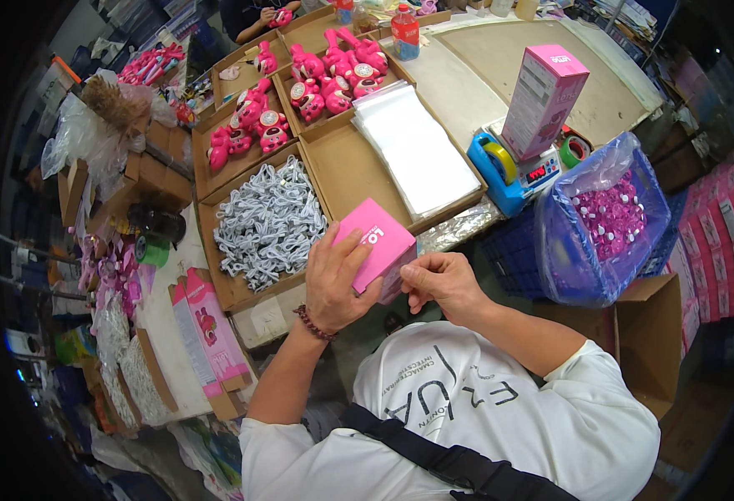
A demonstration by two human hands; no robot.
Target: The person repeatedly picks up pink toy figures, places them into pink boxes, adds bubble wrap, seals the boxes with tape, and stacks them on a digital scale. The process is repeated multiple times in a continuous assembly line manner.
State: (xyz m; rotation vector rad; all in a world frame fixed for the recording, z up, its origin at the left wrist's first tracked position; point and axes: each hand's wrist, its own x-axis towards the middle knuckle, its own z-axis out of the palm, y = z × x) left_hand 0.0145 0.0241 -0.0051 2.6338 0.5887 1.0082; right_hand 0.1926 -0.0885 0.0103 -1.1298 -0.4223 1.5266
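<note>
A closed pink printed carton (pixel 376 241) is tilted in front of me at the table's edge. My left hand (pixel 335 278) grips it, fingers spread over the top and thumb at the near side. Beside the carton's right side is my right hand (pixel 439 285), thumb and forefinger pinched together. Whether those fingertips touch the carton or hold something small cannot be made out. Just beyond my left hand, a cardboard tray compartment holds many coiled white cables (pixel 270 222). White plastic bags (pixel 417 150) lie stacked in the compartment to its right.
Pink bear-shaped figures (pixel 335 75) fill trays further back. At right, another pink carton (pixel 545 103) stands on a digital scale (pixel 539 172) beside a blue tape dispenser (pixel 498 175). A lined blue crate (pixel 604 219) holds pink bottles. Flattened pink cartons (pixel 207 332) lie left. Another person's hand (pixel 268 15) shows behind.
</note>
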